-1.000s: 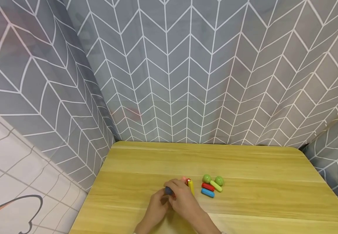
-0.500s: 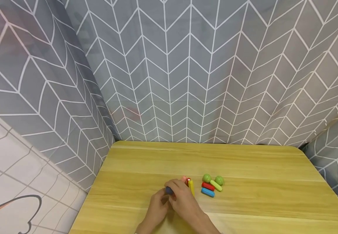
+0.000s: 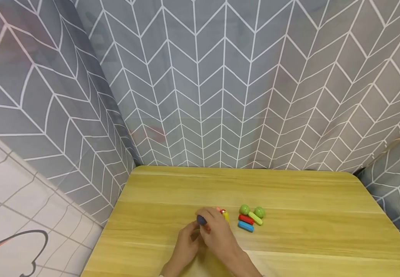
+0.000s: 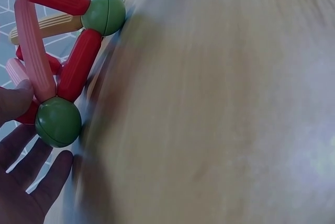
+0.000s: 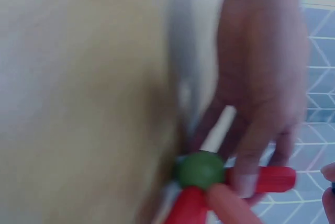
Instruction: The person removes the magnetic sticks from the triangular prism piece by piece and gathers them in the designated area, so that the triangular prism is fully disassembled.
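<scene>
My left hand [image 3: 184,246] grips a red rod [image 5: 277,179] of a toy frame built from ribbed rods and balls, low on the table. In the left wrist view a green ball [image 4: 58,122] joins a salmon rod [image 4: 35,46] and a red rod [image 4: 79,64], which runs to a second green ball [image 4: 104,13]. The thumb [image 4: 17,101] lies against the rods. Just above, my right hand [image 3: 219,234] holds a dark blue ball [image 3: 201,220] in its fingers. Both hands hide much of the frame in the head view.
Right of the hands lie two light green balls [image 3: 244,209] [image 3: 259,212], a yellow-green rod [image 3: 255,218], a red rod [image 3: 246,219] and a blue rod [image 3: 245,226]. A yellow rod [image 3: 225,216] shows beyond the right hand. Patterned curtains [image 3: 200,96] stand behind the wooden table [image 3: 307,238].
My right hand has risen slightly with the dark blue ball and now covers more of the yellow rod. The left hand has barely moved. The loose pieces lie as before.
</scene>
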`<state>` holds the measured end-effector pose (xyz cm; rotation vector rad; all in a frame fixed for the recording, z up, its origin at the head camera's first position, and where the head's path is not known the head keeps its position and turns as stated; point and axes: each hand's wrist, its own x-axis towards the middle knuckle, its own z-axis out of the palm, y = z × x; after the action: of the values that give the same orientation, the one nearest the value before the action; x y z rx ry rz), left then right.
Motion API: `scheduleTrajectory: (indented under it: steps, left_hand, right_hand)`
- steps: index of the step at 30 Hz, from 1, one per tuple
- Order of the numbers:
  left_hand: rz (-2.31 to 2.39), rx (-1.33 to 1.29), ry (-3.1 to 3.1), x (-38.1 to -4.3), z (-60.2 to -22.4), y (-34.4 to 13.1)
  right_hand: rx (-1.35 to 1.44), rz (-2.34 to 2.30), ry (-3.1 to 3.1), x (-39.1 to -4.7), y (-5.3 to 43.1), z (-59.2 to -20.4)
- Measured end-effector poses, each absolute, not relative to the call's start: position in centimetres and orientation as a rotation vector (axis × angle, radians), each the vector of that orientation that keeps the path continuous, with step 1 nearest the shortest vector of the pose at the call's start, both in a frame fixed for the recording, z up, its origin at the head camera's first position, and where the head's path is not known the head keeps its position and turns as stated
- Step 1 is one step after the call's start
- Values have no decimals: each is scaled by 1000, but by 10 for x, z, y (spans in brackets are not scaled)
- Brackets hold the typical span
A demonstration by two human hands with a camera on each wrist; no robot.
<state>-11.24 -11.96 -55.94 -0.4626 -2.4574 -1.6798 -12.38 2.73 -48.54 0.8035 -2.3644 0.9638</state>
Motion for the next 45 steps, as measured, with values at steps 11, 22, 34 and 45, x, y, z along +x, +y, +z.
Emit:
scheduleTrajectory:
  steps: [11,22,34,45]
  left_hand:
    - [-1731,-426,-2492,-115,-556,-118]
    - [-1789,-384,-2472,-112,-555,-116]
    - [-1853,-332,-2461,-111,-557,-116]
    - [-1843,-312,-2480,-111,-556,-115]
  right_hand:
    - [576,1487,-2406,-121,39,-465]
    - [210,2032,-2312,-117,65,-452]
    - [-11,1955,-2352,-120,111,-472]
    - [-296,1672,-2615,-117,157,-495]
